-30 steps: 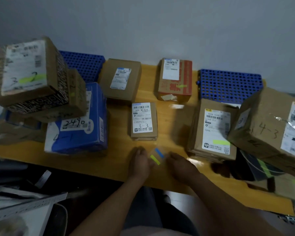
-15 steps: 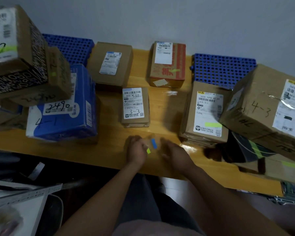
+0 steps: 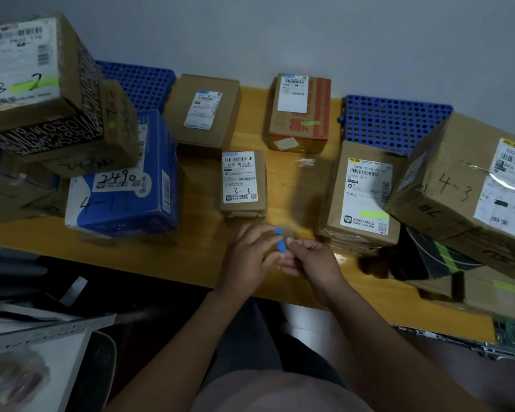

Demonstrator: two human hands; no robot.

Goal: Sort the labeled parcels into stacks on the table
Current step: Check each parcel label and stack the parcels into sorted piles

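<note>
**Fig. Hands close on a blue tab at the near edge; parcels unmoved**

The left hand [image 3: 249, 254] and the right hand [image 3: 312, 260], slightly apart a second ago, now meet at the near middle of the table [image 3: 295, 185]. Both pinch a small blue tab [image 3: 280, 241] on a faint clear backing [image 3: 289, 230]. The left thumb and forefinger are on its far end and the curled right fingers on its near end. Which hand holds the tab and which the backing cannot be told. A yellow-green tab that lay beside the blue one earlier no longer shows plainly.

No parcel has changed place; only the viewpoint shifts. The small parcel marked 3-3 [image 3: 243, 182] lies just beyond the hands and apart from them. To the left, the blue parcel marked 4-1 [image 3: 122, 185] sits under a leaning stack topped by the parcel marked 3-2 [image 3: 33, 69]. To the right, the parcel with a green strip [image 3: 363, 191] stands beside the tilted parcel marked 4-3 [image 3: 464, 185]. Far off lie a plain brown parcel [image 3: 202, 111] and a red-printed parcel [image 3: 301, 111].

The change seems preparatory: a colour marker is probably being peeled, so the stacks themselves are no further along.
</note>
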